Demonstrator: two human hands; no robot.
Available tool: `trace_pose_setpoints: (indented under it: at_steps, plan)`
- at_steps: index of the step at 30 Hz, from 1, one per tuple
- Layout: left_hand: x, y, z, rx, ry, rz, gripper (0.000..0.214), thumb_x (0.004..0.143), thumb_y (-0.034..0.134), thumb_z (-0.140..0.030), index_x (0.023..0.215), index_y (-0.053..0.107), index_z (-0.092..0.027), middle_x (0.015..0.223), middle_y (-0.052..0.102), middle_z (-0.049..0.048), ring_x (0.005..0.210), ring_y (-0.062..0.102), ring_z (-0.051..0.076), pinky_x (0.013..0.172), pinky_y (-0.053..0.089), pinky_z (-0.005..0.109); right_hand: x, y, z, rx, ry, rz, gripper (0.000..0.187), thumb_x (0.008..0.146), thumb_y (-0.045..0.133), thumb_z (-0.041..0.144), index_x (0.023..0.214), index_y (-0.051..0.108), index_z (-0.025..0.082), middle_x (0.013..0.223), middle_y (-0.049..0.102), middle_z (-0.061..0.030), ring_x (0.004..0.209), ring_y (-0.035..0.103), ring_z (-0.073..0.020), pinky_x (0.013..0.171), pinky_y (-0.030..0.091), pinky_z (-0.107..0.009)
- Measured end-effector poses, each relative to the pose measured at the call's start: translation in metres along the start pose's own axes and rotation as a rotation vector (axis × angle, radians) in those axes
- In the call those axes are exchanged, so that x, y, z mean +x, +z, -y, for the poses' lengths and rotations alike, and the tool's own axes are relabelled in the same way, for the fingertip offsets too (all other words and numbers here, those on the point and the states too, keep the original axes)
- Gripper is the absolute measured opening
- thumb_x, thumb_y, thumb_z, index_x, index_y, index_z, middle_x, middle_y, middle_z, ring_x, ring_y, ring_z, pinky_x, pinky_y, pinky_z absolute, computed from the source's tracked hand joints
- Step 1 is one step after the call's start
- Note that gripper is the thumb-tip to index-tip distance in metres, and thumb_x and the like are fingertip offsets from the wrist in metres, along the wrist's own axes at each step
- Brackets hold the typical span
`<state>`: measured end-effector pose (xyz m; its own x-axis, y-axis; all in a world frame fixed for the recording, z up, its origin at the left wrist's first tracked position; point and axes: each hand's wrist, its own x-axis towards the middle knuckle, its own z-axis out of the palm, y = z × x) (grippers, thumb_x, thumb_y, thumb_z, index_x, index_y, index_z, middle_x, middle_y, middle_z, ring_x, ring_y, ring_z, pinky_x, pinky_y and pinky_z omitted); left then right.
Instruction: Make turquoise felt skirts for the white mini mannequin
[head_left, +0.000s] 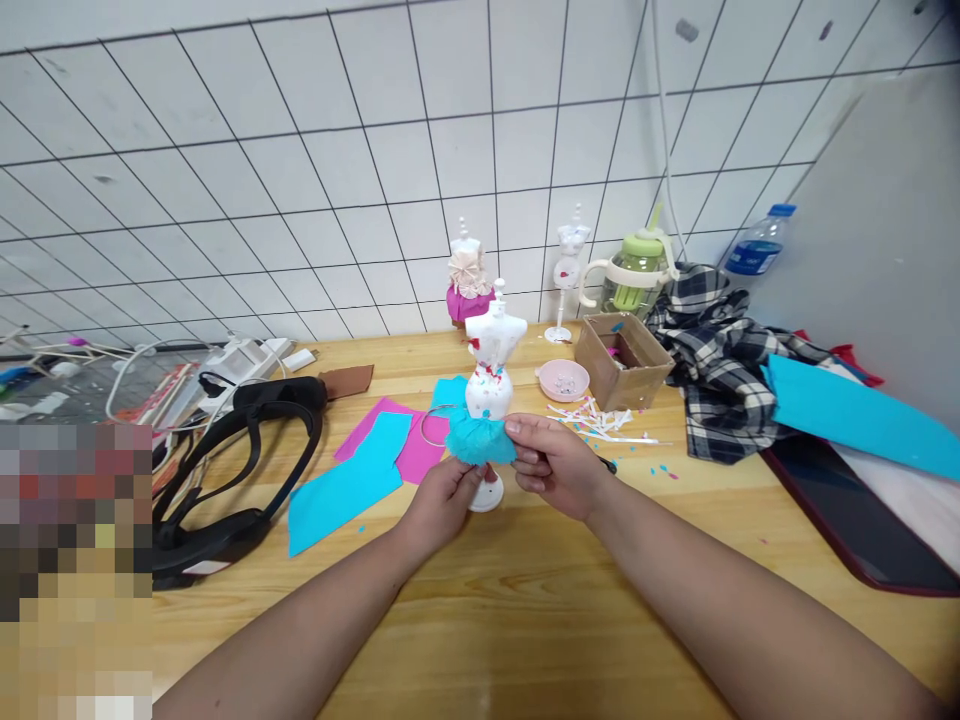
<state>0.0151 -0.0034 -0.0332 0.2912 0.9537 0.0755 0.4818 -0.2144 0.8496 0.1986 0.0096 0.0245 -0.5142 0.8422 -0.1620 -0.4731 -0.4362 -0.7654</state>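
A small white dress-form mannequin (495,345) stands upright on its round base (487,494), with red and blue specks on its torso. Around or in front of its lower end is a gathered bright blue ruffled piece (480,440); whether it is fastened there I cannot tell. My right hand (559,462) pinches the right edge of this piece between thumb and fingers. Below its lower left edge, my left hand (448,497) is closed with fingertips near the mannequin's stand, and what they grip is hidden. A thin metal ring (433,426) shows just left of the blue piece.
Blue sheets (349,490) and a magenta sheet (420,455) lie left. Behind stand a dressed mannequin (469,270) and a bare one (573,250). To the right are a pink dish (564,380), cardboard box (626,365), paper scraps (600,420), jug (637,270) and plaid cloth (705,350). Black headgear (225,500) lies left.
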Motion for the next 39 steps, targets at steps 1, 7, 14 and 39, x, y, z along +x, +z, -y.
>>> trace_pose_setpoints:
  at_steps: [1,7,14,39]
  plan:
    - [0.0,0.0,-0.001,0.005,-0.006,-0.021,0.032,0.091,0.045,-0.039,0.085,0.066,-0.016,0.082,0.068,0.0055,0.077,0.06,0.018,0.068,0.045,0.026,0.001,-0.001,0.0,-0.031,-0.01,-0.018,0.029,0.074,0.069,0.037,0.068,0.047,0.019,0.049,0.034,0.0105,0.04,0.016,-0.0035,0.036,0.016,-0.016]
    - [0.003,-0.004,-0.004,-0.085,-0.037,-0.117,0.027,0.089,0.05,-0.035,0.078,0.066,-0.016,0.099,0.071,0.008,0.086,0.064,0.019,0.067,0.045,0.024,0.005,-0.004,-0.003,-0.513,-0.367,-0.417,0.032,0.075,0.064,0.041,0.098,0.059,0.019,0.059,0.037,0.008,0.046,0.03,-0.0071,0.041,0.025,-0.02]
    - [0.002,-0.005,-0.008,-0.143,-0.035,-0.115,0.03,0.09,0.049,-0.035,0.075,0.066,-0.016,0.111,0.069,0.0079,0.084,0.065,0.017,0.064,0.044,0.023,0.005,-0.008,-0.002,-0.826,-0.546,-0.521,0.036,0.081,0.059,0.039,0.113,0.06,0.022,0.077,0.047,0.0025,0.049,0.034,-0.0085,0.048,0.031,-0.025]
    - [0.0,-0.002,-0.007,-0.033,0.027,0.0,0.031,0.09,0.049,-0.038,0.076,0.067,-0.017,0.078,0.07,0.005,0.069,0.06,0.016,0.062,0.043,0.024,-0.001,0.001,0.004,-1.018,-0.629,-0.624,0.02,0.078,0.063,0.041,0.077,0.063,0.022,0.087,0.065,-0.0032,0.084,0.053,-0.0206,0.073,0.039,-0.032]
